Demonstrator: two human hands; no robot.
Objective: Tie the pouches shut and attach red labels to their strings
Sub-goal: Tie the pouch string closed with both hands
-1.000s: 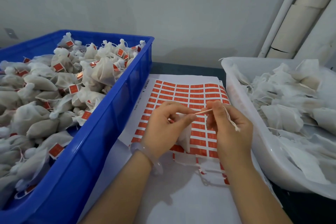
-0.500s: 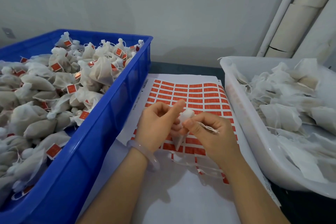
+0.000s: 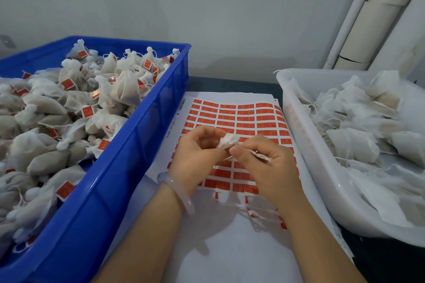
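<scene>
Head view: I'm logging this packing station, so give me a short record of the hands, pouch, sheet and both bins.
left hand: grips the pouch by its gathered top
right hand: pinches the string beside the pouch
label sheet: red labels, under both hands, near rows partly peeled
blue crate: at left, holds tied pouches with red labels
white tub: at right, holds unlabelled pouches

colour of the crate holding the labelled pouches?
Blue: the crate on the person's left, clearest in the head view, the only one.
</scene>
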